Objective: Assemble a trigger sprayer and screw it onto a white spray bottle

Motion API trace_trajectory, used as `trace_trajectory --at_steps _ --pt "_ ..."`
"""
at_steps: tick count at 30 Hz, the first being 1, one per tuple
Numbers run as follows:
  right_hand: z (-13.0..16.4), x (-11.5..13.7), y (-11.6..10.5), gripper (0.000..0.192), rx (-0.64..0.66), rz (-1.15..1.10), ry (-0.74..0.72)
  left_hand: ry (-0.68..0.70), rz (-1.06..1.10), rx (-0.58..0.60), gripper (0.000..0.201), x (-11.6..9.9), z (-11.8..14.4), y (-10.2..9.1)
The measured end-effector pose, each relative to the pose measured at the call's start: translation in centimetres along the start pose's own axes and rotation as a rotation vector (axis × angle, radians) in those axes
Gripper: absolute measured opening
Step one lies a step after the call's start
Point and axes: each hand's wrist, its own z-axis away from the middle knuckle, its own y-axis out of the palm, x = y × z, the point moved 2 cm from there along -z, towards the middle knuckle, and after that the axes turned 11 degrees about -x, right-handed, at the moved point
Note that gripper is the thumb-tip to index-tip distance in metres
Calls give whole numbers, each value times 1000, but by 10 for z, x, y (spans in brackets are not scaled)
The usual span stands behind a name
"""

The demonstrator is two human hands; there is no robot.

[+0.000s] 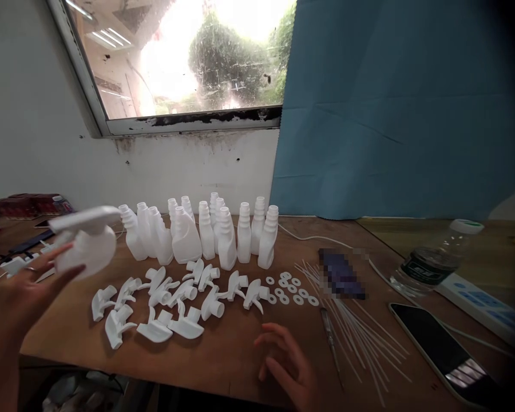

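The right hand (289,363) hovers loosely open, fingers curled, over the wooden bench's (232,355) near edge. The left hand (23,286), raised at the left edge, cradles a smooth white plastic spray bottle with trigger head (88,240) against spread fingertips. Loose white trigger heads (175,297) lie between them.

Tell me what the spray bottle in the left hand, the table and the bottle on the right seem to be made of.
Spray bottle, held by the left hand: probably plastic, opaque white, matte, moulded in shape.
Table: looks like wood, brown with faint grain, dull finish.
Water bottle: clear plastic by its look, see-through and glossy, lying on its side with a label band.
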Motion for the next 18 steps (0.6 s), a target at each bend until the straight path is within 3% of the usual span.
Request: trace_trajectory --at_steps 1,2,4,8,11,18 --pt "-2 -6 -1 37 -27 -11 6 -172 -33 -91 55 12 -13 9" --pt "-5 -10 -1 37 -41 -32 9 -242 -54 -79 59 22 -24 22" --pt "-8 -14 -1 37 -38 -73 16 -345 -104 -188 56 37 -45 48" --pt "-11 -10 0 37 -7 -71 37 -397 -127 -177 31 55 -71 100" --pt "-11 -9 -1 37 -11 -62 44 -423 -146 -144 23 59 -77 128" --pt "-11 -9 -3 35 14 -46 72 -424 -127 -155 30 63 -75 154"
